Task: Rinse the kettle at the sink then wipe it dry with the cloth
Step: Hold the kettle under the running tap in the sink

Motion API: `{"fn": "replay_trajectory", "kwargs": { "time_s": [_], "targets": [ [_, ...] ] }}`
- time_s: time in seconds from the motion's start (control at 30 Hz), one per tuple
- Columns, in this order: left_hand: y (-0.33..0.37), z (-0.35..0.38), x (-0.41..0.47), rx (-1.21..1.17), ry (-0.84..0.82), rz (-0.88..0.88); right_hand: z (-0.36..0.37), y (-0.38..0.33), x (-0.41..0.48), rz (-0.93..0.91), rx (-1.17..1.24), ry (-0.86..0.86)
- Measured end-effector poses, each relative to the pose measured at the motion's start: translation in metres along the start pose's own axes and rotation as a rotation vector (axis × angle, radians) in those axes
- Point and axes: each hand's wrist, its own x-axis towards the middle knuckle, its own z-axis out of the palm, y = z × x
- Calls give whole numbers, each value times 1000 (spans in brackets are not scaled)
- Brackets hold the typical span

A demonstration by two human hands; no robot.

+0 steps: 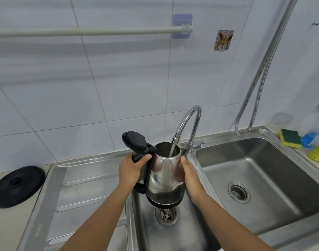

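A steel kettle (164, 176) with a black handle and its black lid (135, 141) flipped open is held upright over the left sink basin (146, 223). My left hand (131, 169) grips the handle. My right hand (188, 175) presses flat against the kettle's right side. A thin stream of water runs from the curved chrome tap (189, 122) straight into the kettle's open mouth. No cloth is in view.
The kettle's round black base (17, 186) lies on the counter at the left, beside the ribbed draining board (86, 187). The right basin (254, 174) has a drain. A green-yellow sponge (290, 138), bottles and a glass stand at the far right. A hose (263, 69) hangs down.
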Motion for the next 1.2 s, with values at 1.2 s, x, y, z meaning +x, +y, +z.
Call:
{"fn": "replay_trajectory", "kwargs": {
  "time_s": [1.2],
  "targets": [
    [-2, 5, 10, -8, -39, -42, 1, 6, 8, 101, 97, 19]
  ]
}}
